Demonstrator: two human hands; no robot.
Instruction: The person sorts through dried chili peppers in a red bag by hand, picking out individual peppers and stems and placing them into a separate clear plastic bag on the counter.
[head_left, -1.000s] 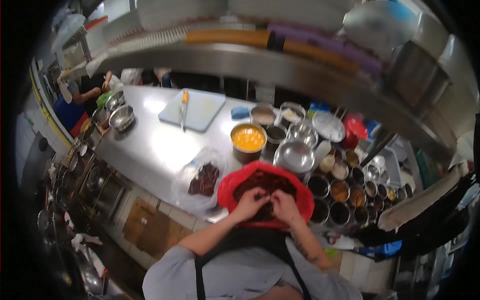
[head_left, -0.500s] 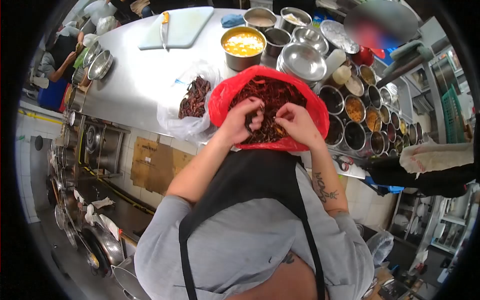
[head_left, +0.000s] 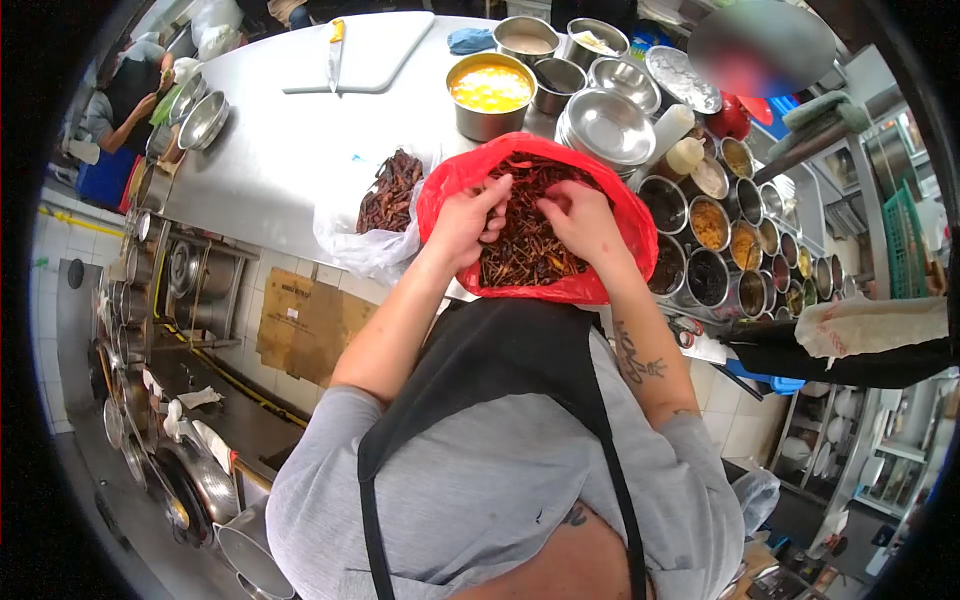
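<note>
Dark red dried chilies [head_left: 530,245], whole or in pieces, fill a red plastic bag [head_left: 636,235] that lies open at the table's front edge. Over the bag's left half, my left hand [head_left: 472,222] is closed with its fingers curled; what lies inside them is hidden. My right hand [head_left: 580,220] is closed too, thumb and fingertips drawn together at the chilies, and I cannot make out what is between them. Left of the red bag sits a clear plastic bag [head_left: 345,240] holding larger dried chilies [head_left: 390,190].
Behind the bags stands a pot of yellow liquid [head_left: 490,90], near stacked metal bowls [head_left: 608,128]. A knife [head_left: 335,55] rests on a white cutting board [head_left: 385,45]. Several ingredient containers [head_left: 708,222] crowd the right. Another person [head_left: 125,110] works at far left.
My left hand has shifted slightly left and turned, and the dark pieces seen in its palm no longer show. My right hand has moved up a little, farther over the chilies.
</note>
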